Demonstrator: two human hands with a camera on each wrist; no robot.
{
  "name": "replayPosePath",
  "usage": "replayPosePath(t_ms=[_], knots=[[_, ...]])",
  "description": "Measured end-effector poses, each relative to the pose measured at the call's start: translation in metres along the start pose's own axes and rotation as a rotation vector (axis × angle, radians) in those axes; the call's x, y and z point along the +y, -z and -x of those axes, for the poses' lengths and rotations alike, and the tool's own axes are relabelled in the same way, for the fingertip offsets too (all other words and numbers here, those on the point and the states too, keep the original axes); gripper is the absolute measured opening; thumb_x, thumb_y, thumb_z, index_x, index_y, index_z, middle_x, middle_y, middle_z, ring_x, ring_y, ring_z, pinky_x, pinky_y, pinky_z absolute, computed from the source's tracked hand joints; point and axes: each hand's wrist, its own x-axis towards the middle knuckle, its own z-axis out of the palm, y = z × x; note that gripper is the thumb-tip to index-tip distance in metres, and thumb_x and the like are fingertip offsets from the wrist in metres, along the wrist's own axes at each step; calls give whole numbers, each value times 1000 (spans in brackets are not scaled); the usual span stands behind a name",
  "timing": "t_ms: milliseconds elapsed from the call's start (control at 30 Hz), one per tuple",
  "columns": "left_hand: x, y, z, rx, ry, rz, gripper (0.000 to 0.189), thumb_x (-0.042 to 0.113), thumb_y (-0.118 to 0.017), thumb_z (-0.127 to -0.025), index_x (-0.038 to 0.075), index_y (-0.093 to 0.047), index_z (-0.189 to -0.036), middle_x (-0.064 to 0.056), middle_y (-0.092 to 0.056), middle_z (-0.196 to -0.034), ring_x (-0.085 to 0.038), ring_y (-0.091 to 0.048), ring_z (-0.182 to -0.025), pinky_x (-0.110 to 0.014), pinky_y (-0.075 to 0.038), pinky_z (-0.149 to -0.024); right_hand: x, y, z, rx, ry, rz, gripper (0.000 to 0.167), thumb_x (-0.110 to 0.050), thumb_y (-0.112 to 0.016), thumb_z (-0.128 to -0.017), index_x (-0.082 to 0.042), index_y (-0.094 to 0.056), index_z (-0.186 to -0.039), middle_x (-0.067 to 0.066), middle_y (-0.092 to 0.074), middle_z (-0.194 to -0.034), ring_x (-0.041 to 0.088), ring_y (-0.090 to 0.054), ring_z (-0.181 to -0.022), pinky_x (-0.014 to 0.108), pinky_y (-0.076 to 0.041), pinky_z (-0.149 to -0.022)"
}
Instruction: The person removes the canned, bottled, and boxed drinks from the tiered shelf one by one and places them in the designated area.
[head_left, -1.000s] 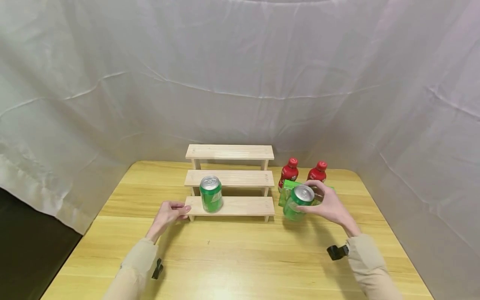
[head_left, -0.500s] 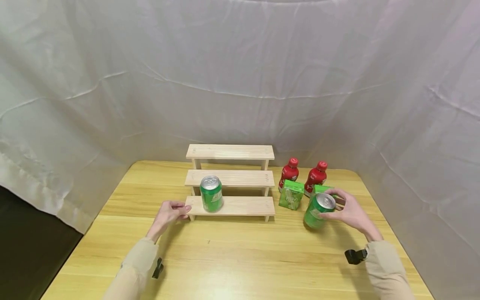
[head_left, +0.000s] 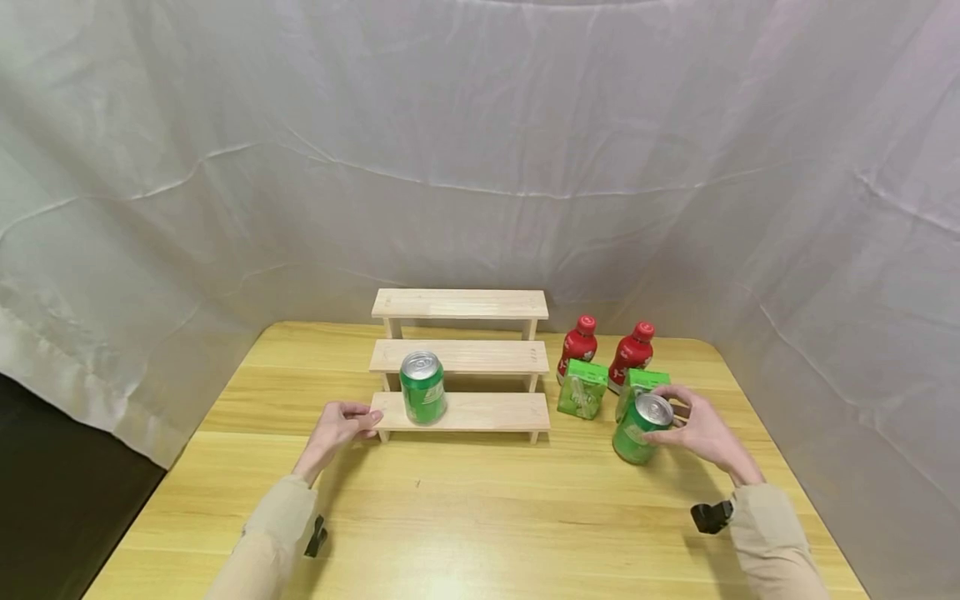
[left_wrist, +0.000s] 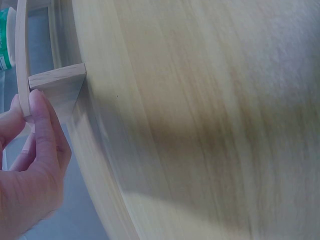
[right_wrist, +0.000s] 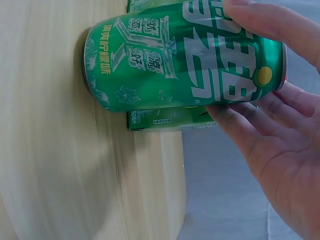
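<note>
My left hand (head_left: pixel 341 427) pinches the left end of the lowest step of a wooden three-tier shelf (head_left: pixel 495 412), thumb on top and fingers beneath, as the left wrist view also shows. On that step, toward its left end, stands a green soda can (head_left: pixel 423 392). My right hand (head_left: pixel 697 429) grips a second green soda can (head_left: pixel 633 440) near its top, thumb on one side and fingers on the other. This can is upright at the table, right in front of a green drink carton (right_wrist: pixel 165 118) that it partly hides.
Another green drink carton (head_left: pixel 582 390) stands right of the shelf. Behind the cartons are two red bottles (head_left: pixel 577 346) with red caps. A grey curtain (head_left: pixel 480 167) hangs behind and beside the wooden table (head_left: pixel 465 517).
My right hand has carried its can rightward and down, from beside the shelf to the front of the right carton, uncovering the left carton. My left hand stays on the shelf.
</note>
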Motion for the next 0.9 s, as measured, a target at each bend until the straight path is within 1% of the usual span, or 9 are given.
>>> replayPosePath(t_ms=[133, 233, 367, 467, 500, 600, 700, 800, 900], knots=[[0, 0, 0, 11, 8, -21, 45, 9, -67, -96, -21, -53, -126, -26, -71, -104, -8, -68, -73, -28, -66, -78, -2, 1, 1, -15, 14, -8, 69, -11, -88, -77, 4, -50, -133, 26, -59, -127, 49, -60, -120, 33, -60, -92], [1, 0, 0, 12, 8, -28, 46, 10, -67, -96, -21, -52, -126, -26, -71, -104, -8, -68, -74, -29, -66, -79, -8, 2, 3, -6, 43, 14, 72, -13, -87, -79, 4, -48, -137, 26, -58, -131, 48, -57, -124, 22, -57, -95], [0, 0, 0, 7, 3, -27, 47, 10, -67, -96, -22, -52, -126, -27, -71, -103, -9, -68, -74, -30, -66, -79, -19, 4, 4, 42, 93, 26, 74, -15, -85, -82, 3, -45, -142, 26, -55, -138, 8, -54, -128, 0, -43, -97], [-1, 1, 0, 7, 1, -28, 48, 10, -68, -96, -22, -51, -127, -29, -70, -104, -9, -69, -75, -31, -66, -79, -32, 3, 1, 86, 136, 18, 72, -15, -83, -83, 3, -46, -142, 26, -54, -140, -18, -42, -120, -5, -36, -101], [-1, 1, 0, 9, 4, -31, 49, 11, -68, -96, -22, -50, -128, -30, -69, -105, -9, -69, -75, -32, -66, -79, -37, 1, -1, 97, 147, 16, 70, -15, -83, -84, 2, -47, -142, 26, -54, -140, -18, -42, -120, -5, -37, -102], [-1, 2, 0, 8, 0, -30, 51, 11, -68, -96, -23, -49, -128, -32, -69, -107, -10, -70, -75, -32, -66, -79, -53, -7, -9, 111, 181, 14, 67, -13, -82, -84, -1, -50, -141, 23, -56, -138, -10, -48, -123, 4, -43, -106], [-1, 1, 0, 8, 1, -28, 50, 11, -68, -96, -23, -49, -128, -32, -69, -107, -10, -69, -75, -32, -66, -79, -69, -23, -20, 92, 191, 18, 65, -13, -82, -84, -2, -51, -140, 23, -58, -138, 15, -58, -127, 28, -53, -110], [-1, 1, 0, 8, 2, -25, 49, 10, -68, -96, -23, -49, -128, -32, -68, -107, -9, -69, -74, -31, -66, -79, -85, -45, -34, 69, 201, -18, 65, -12, -83, -83, 1, -51, -139, 24, -59, -136, 38, -58, -127, 50, -51, -110], [-1, 1, 0, 9, -1, -22, 48, 9, -67, -96, -23, -50, -127, -32, -69, -106, -9, -69, -74, -31, -66, -79, -103, -70, -49, 36, 228, -85, 65, -11, -83, -83, 3, -51, -139, 26, -59, -136, 43, -56, -128, 57, -48, -111]])
